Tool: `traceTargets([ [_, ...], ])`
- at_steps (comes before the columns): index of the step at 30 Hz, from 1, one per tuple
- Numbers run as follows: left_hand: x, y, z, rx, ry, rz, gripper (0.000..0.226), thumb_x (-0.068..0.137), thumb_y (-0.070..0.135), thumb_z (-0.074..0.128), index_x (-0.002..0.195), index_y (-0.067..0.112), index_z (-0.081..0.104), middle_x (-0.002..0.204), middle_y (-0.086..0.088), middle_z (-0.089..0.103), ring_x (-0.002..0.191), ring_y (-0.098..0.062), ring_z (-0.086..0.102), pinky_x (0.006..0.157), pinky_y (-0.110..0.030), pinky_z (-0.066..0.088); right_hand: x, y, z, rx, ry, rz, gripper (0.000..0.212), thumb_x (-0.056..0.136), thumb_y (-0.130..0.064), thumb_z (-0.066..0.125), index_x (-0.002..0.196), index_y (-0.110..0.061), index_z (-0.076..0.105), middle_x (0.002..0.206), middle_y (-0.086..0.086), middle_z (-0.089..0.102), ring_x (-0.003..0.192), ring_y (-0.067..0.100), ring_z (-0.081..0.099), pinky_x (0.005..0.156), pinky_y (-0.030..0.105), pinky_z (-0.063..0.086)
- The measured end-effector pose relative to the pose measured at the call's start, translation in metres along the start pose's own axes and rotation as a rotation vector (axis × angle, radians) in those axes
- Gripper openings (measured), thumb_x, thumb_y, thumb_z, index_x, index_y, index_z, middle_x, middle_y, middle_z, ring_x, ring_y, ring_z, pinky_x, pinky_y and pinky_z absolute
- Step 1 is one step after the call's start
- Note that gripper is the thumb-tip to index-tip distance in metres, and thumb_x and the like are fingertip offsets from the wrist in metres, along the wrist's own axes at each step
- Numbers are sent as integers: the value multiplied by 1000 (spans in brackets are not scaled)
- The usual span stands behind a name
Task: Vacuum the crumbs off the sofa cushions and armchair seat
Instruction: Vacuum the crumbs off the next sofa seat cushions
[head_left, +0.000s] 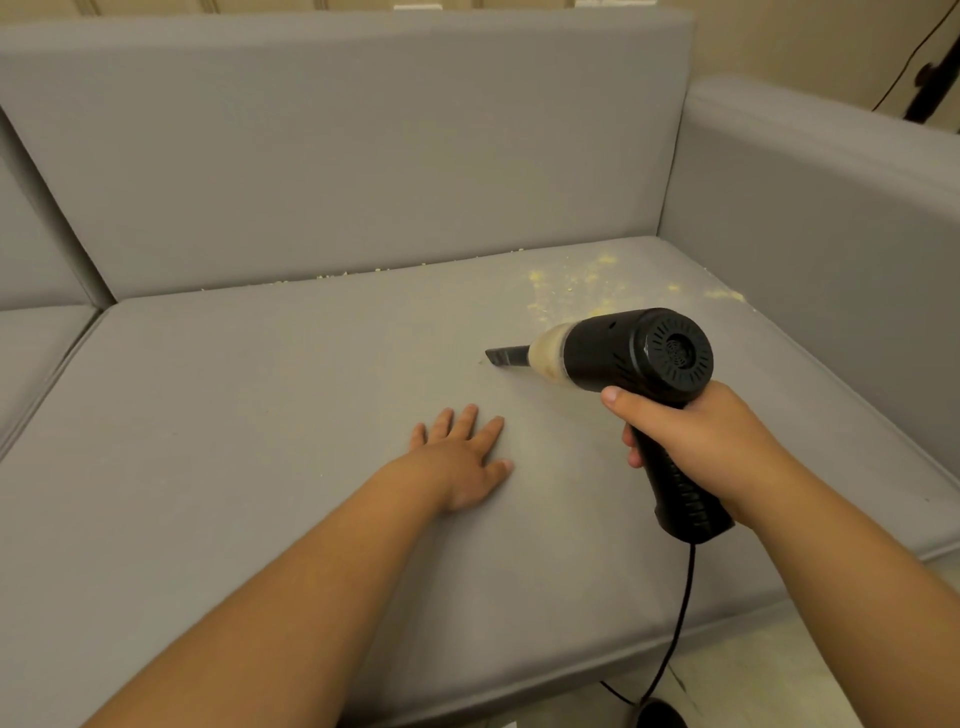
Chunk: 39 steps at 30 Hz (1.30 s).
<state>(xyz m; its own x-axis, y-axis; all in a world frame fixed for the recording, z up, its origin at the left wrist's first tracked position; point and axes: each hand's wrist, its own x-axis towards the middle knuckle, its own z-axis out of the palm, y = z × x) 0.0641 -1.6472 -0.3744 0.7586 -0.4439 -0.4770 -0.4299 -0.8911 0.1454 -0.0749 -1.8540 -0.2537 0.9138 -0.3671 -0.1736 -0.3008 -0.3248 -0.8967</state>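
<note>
Vacuuming sofa seat cushion (260, 467): right hand (696, 441) grips handheld vac (623, 353), left hand (462, 457) flat w/ fingers straight on cushion; next, prob. sweep nozzle (506, 357) back-right to crumbs (582, 283) nr armrest.

Non-task stuff only: beige wall (779, 47) behind the sofa, plain, upper right. Thin dark cable (906, 67) runs diagonally down that wall at the far right edge — next to it a dark fixture (935, 78), partly cut off by the frame, can't tell what it is. Pale floor (737, 675) at bottom right, light tile or similar. Small dark round object (662, 714) on the floor at the bottom edge — mostly cropped, unidentifiable.
</note>
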Motion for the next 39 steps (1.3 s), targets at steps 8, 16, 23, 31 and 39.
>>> traceTargets([
  [8, -2, 1, -2, 10, -12, -2, 71, 104, 68, 21, 163, 44, -10, 172, 6, -20, 158, -26, -19, 127, -55, -6, -5, -6, -1, -34, -5, -19, 29, 91, -42, 78, 87, -14, 74, 76, 7, 77, 65, 16, 76, 69, 32, 56],
  [16, -26, -15, -4, 36, -105, -118, 72, 102, 69, 23, 160, 48, -14, 170, 11, -23, 159, -23, -17, 121, -69, 3, -12, -17, 7, -143, -187, -84, 24, 88, -42, 77, 91, -18, 74, 78, 7, 76, 68, 20, 77, 76, 39, 60],
  [23, -32, -24, -5, -2, -135, -155, 73, 100, 73, 22, 159, 50, -15, 169, 13, -26, 158, -22, -19, 120, -73, 6, -13, -16, 11, -150, -177, -97, 25, 89, -41, 78, 93, -17, 74, 80, 8, 77, 69, 21, 77, 79, 41, 61],
  [31, -33, -19, -7, 10, -149, -163, 76, 100, 73, 23, 159, 48, -18, 169, 11, -27, 158, -24, -20, 119, -74, 6, -13, -9, 17, -131, -159, -80, 29, 89, -43, 78, 93, -15, 74, 80, 8, 77, 73, 23, 78, 84, 47, 62],
  [39, -33, -19, -9, 8, -187, -169, 77, 102, 69, 27, 160, 45, -18, 169, 9, -27, 158, -27, -20, 125, -64, 7, -10, -11, 8, -90, -200, -96, 29, 90, -40, 75, 88, -11, 73, 78, 10, 76, 70, 24, 76, 82, 44, 61],
])
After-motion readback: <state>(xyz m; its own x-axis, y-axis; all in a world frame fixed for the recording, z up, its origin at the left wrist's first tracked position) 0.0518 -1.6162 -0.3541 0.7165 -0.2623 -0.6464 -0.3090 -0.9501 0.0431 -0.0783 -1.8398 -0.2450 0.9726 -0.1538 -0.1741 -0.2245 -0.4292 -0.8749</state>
